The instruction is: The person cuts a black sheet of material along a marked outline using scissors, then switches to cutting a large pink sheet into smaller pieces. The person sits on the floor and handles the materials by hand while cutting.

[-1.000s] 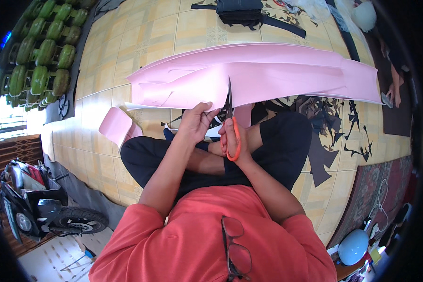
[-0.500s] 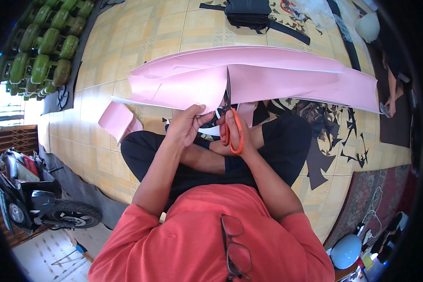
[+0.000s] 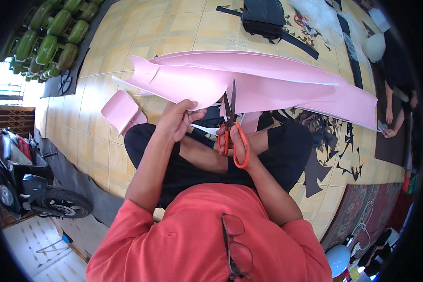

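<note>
A long pink sheet (image 3: 286,94) with a white edge stretches across the floor in front of my crossed legs, layered or folded along its far side. My left hand (image 3: 176,120) pinches its near edge, left of a cut. In my right hand (image 3: 235,138) is a pair of scissors (image 3: 230,110) with orange handles, fingers through the loops. Their dark blades point away from me and stand apart at the cut, the sheet's two sides parted there. A smaller curved pink piece (image 3: 122,110) lies left of my knee.
Dark scraps (image 3: 322,136) litter the floor right of my knee. A folded black stack (image 3: 263,19) lies ahead. Another person's hands (image 3: 390,127) are near the sheet's right end. Green gas cylinders (image 3: 47,47) stand far left, a motorcycle (image 3: 33,183) at left.
The scissor blades have parted, and my right hand has drawn slightly nearer to me. My left hand has shifted left with the sheet's edge, widening the gap at the cut.
</note>
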